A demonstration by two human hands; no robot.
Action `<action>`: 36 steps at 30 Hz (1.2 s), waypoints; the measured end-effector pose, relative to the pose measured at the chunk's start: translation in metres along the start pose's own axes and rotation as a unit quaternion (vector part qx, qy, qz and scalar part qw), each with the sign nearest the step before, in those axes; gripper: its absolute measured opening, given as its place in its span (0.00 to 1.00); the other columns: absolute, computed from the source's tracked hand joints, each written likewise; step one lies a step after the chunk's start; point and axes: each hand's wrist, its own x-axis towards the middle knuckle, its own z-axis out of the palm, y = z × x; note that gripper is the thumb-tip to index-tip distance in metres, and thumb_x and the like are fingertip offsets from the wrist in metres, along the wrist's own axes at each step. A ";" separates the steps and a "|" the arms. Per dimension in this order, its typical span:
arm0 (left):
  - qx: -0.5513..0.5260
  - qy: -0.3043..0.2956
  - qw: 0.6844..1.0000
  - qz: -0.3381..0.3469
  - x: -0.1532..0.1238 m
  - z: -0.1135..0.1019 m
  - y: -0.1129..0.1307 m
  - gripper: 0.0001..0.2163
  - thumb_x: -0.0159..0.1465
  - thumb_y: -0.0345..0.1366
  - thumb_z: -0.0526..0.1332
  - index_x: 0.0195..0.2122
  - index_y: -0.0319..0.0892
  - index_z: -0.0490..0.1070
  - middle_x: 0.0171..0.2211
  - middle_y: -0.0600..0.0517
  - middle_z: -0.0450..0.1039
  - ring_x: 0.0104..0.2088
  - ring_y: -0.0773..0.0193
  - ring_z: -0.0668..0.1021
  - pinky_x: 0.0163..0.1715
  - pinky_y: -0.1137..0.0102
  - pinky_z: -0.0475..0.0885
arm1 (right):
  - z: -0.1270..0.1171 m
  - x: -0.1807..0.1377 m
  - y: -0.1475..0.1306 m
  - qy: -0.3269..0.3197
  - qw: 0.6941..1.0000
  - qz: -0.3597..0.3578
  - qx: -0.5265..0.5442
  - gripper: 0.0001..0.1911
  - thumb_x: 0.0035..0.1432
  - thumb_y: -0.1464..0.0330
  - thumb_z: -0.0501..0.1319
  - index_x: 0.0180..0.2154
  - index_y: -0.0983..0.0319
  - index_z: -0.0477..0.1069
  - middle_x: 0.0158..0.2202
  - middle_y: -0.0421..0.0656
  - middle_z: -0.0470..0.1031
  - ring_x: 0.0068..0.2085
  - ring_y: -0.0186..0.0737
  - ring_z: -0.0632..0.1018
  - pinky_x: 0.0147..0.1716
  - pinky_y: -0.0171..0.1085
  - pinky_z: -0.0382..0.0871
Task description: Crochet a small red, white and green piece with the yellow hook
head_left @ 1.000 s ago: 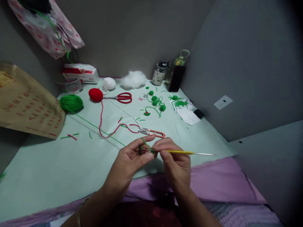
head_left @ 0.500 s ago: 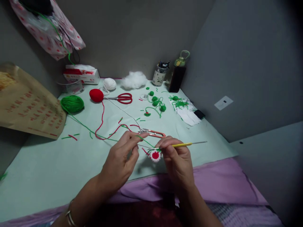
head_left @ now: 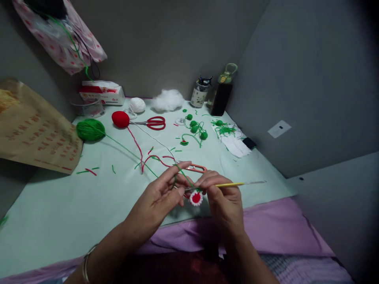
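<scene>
In my right hand (head_left: 223,199) is a crochet hook (head_left: 229,184) with a yellow handle, gripped between thumb and fingers and lying nearly level. Just below its left end hangs a small crocheted piece (head_left: 196,197), red in the middle with a white scalloped edge and green stitches on top. My left hand (head_left: 162,193) is closed around green yarn (head_left: 185,175), which runs over the raised index finger to the piece. The left thumb lies close to the hook's tip; whether it pinches the red tail too, I cannot tell. Behind the fingers, orange thread snips (head_left: 197,168) are partly hidden.
Green (head_left: 90,129), red (head_left: 120,119) and white (head_left: 137,105) yarn balls lie at the back left, beside red-handled scissors (head_left: 156,123). Stuffing (head_left: 168,100), a pen cup (head_left: 199,94) and a bottle (head_left: 222,92) stand behind. Several green crocheted balls (head_left: 194,126) lie right of centre. A paper bag (head_left: 41,130) leans left.
The left fingers have curled in, with the thumb now near the hook tip. Green yarn from the ball is pulled tighter, and the red strand has shifted right. The hook moved slightly right.
</scene>
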 end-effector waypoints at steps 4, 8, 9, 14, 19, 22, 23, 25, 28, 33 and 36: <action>-0.029 -0.010 0.999 -0.016 0.002 0.000 -0.003 0.26 0.67 0.34 0.67 0.66 0.54 0.68 0.41 0.55 0.74 0.43 0.64 0.77 0.48 0.67 0.71 | -0.002 -0.001 0.002 -0.003 1.000 0.010 0.012 0.06 0.68 0.64 0.67 0.39 0.53 0.84 0.35 0.41 0.82 0.40 0.41 0.79 0.45 0.40 0.72; 0.034 0.026 0.999 0.005 0.000 0.001 -0.003 0.21 0.69 0.36 0.66 0.63 0.52 0.73 0.38 0.55 0.75 0.40 0.63 0.76 0.48 0.65 0.69 | 0.000 -0.002 0.002 0.002 0.999 0.019 0.027 0.06 0.67 0.63 0.67 0.38 0.54 0.84 0.34 0.41 0.82 0.38 0.40 0.79 0.40 0.39 0.71; 0.048 0.034 0.998 0.012 -0.001 0.001 -0.003 0.20 0.69 0.37 0.65 0.62 0.51 0.73 0.38 0.54 0.76 0.40 0.63 0.76 0.48 0.65 0.69 | 0.000 -0.002 0.001 0.004 0.999 0.019 0.029 0.06 0.67 0.63 0.67 0.38 0.54 0.84 0.33 0.41 0.82 0.38 0.40 0.78 0.39 0.38 0.71; 0.049 0.029 0.998 0.000 -0.004 0.001 0.004 0.18 0.72 0.40 0.61 0.61 0.50 0.75 0.35 0.55 0.73 0.36 0.64 0.74 0.42 0.68 0.70 | 0.000 -0.002 0.000 0.006 1.000 0.009 0.020 0.06 0.67 0.63 0.67 0.38 0.53 0.84 0.33 0.41 0.82 0.37 0.40 0.78 0.38 0.38 0.71; -0.013 0.012 0.999 -0.041 -0.005 0.004 0.002 0.22 0.68 0.43 0.67 0.62 0.51 0.74 0.37 0.55 0.73 0.41 0.62 0.76 0.49 0.66 0.70 | 0.001 -0.003 -0.001 -0.001 1.000 -0.004 -0.015 0.06 0.67 0.64 0.67 0.38 0.53 0.84 0.34 0.42 0.83 0.39 0.43 0.80 0.42 0.42 0.74; -0.054 0.012 0.997 -0.054 -0.003 0.007 -0.004 0.27 0.62 0.38 0.72 0.63 0.53 0.72 0.39 0.55 0.74 0.48 0.59 0.77 0.54 0.64 0.69 | 0.002 -0.004 0.000 -0.006 0.999 -0.015 -0.033 0.06 0.67 0.64 0.67 0.38 0.54 0.84 0.34 0.42 0.83 0.39 0.43 0.80 0.42 0.43 0.75; -0.063 0.015 0.996 -0.054 -0.003 0.008 -0.006 0.27 0.62 0.36 0.72 0.63 0.52 0.72 0.39 0.54 0.75 0.48 0.59 0.77 0.55 0.64 0.69 | 0.002 -0.004 0.000 -0.005 0.999 -0.016 -0.033 0.06 0.67 0.64 0.67 0.38 0.54 0.84 0.34 0.42 0.82 0.39 0.43 0.80 0.42 0.43 0.75; -0.077 0.025 0.995 -0.059 -0.002 0.010 -0.008 0.26 0.63 0.35 0.71 0.63 0.51 0.73 0.38 0.54 0.75 0.47 0.60 0.77 0.55 0.63 0.70 | 0.002 -0.004 0.001 0.000 1.000 -0.008 -0.019 0.06 0.67 0.64 0.67 0.39 0.54 0.84 0.34 0.42 0.82 0.39 0.42 0.80 0.41 0.41 0.75; -0.094 0.045 0.992 -0.067 -0.001 0.009 -0.008 0.26 0.62 0.35 0.73 0.62 0.51 0.74 0.36 0.55 0.73 0.42 0.63 0.77 0.52 0.65 0.72 | 0.003 -0.003 0.000 0.013 0.999 0.027 0.028 0.06 0.67 0.64 0.67 0.38 0.55 0.84 0.34 0.42 0.82 0.36 0.38 0.78 0.36 0.36 0.74; -0.089 0.059 0.993 -0.057 -0.002 0.004 -0.007 0.24 0.62 0.34 0.73 0.60 0.50 0.76 0.35 0.56 0.72 0.38 0.66 0.77 0.47 0.68 0.74 | 0.005 0.001 -0.005 0.022 0.994 0.069 0.087 0.09 0.66 0.61 0.67 0.36 0.57 0.82 0.33 0.43 0.83 0.30 0.36 0.78 0.28 0.33 0.73; -0.085 0.066 0.993 -0.055 -0.002 0.003 -0.006 0.24 0.62 0.35 0.73 0.59 0.49 0.77 0.36 0.55 0.72 0.37 0.66 0.77 0.45 0.68 0.74 | 0.005 0.002 -0.007 0.017 0.993 0.071 0.092 0.10 0.67 0.60 0.67 0.35 0.58 0.80 0.32 0.43 0.83 0.27 0.35 0.78 0.26 0.34 0.73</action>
